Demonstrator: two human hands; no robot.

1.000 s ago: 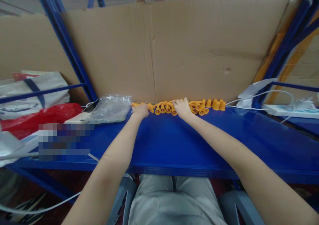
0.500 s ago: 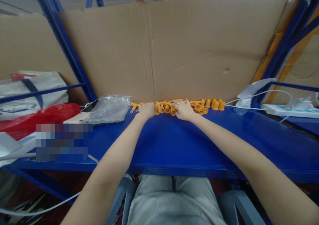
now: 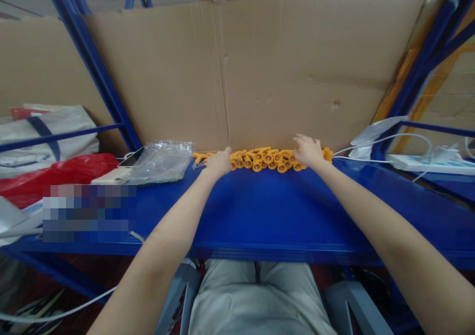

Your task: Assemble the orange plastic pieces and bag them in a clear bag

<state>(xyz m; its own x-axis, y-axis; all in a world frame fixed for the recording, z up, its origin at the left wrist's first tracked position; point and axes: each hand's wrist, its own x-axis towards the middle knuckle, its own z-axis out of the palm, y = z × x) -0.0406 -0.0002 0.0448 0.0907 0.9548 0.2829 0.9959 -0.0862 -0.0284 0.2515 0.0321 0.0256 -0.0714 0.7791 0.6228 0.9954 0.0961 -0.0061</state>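
A long pile of yellow-orange plastic pieces, many with round cup-like ends and thin stems, lies against the foot of the cardboard. My left hand is at the left part of the pile, fingers curled down over it. What is under those fingers is hidden. Over the right part of the row, my right hand has its fingers stretched out and apart, with nothing seen in them. More yellow pieces show just right of it. A small silvery chain lies by the left end.
Tall cardboard stands behind the blue tabletop, between blue metal posts. A clear plastic bag and a red bag lie to the left. White cables and a power strip are on the right.
My right hand has moved right along the pile, uncovering cup-ended pieces in the middle and covering others on the right. My left hand has stayed at nearly the same place.
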